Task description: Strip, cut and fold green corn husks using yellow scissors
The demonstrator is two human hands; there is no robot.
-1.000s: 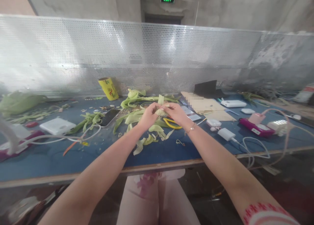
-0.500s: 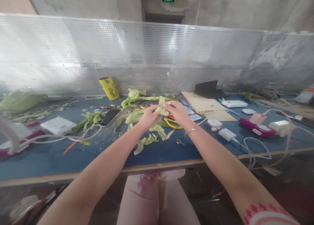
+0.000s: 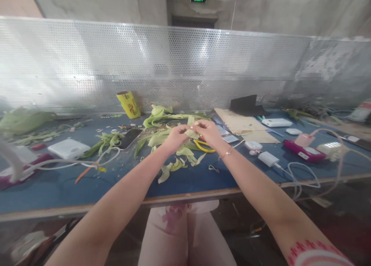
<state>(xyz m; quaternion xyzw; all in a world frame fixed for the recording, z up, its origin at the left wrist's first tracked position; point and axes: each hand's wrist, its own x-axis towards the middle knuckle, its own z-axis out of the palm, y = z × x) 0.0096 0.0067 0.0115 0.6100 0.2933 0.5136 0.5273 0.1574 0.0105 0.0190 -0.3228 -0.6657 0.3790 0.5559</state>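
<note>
In the head view I have 2 bare hands close together above the blue table [image 3: 116, 188]. My left hand [image 3: 176, 137] pinches a pale green leaf strip [image 3: 191, 133] between thumb and curled fingers; my right hand [image 3: 209, 133] pinches the same strip from the other side, its fingertips nearly meeting the left's. The strip sits between them, with 1 end poking up beyond the fingers; from here I cannot tell how it is folded. Below and around them I see a loose heap of green leaves [image 3: 158, 137], with pale scraps [image 3: 164, 174] nearer the table's front edge. A yellow loop [image 3: 206, 149] lies just beside the heap, under my right hand. A dark phone [image 3: 131, 137] lies left of the heap, and a yellow cylinder [image 3: 129, 104] stands tilted behind it, near the perforated screen [image 3: 116, 57].
</note>
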